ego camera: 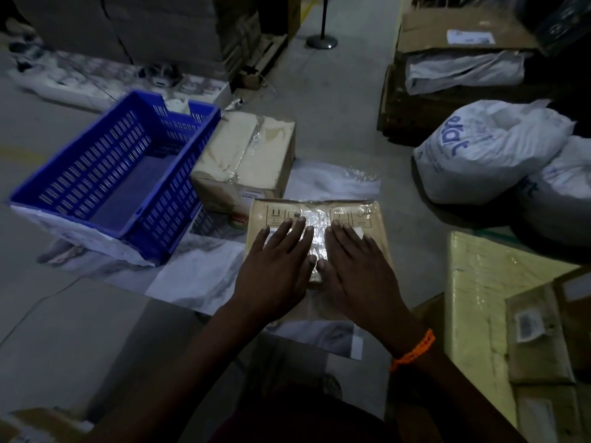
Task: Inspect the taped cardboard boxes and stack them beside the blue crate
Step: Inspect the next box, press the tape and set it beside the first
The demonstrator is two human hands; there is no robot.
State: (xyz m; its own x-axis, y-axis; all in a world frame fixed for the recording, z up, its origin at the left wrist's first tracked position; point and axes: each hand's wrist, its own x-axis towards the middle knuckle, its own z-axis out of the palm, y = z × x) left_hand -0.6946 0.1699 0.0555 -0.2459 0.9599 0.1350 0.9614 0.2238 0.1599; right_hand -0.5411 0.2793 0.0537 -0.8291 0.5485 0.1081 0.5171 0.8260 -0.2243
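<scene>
A taped cardboard box [348,212] lies on the floor in front of me, with a shiny tape strip down its middle. My left hand [278,266] and my right hand [355,270] rest flat on its top, fingers spread, on either side of the tape. Neither hand grips anything. Beyond it, a second taped cardboard box [246,155] stands right against the right side of the empty blue crate [112,174].
White plastic sheets [198,276] cover the floor under the boxes. White filled sacks [489,151] sit at the right, with more cartons [479,298] near my right arm. Stacked cartons [128,24] and a post base [321,42] stand at the back.
</scene>
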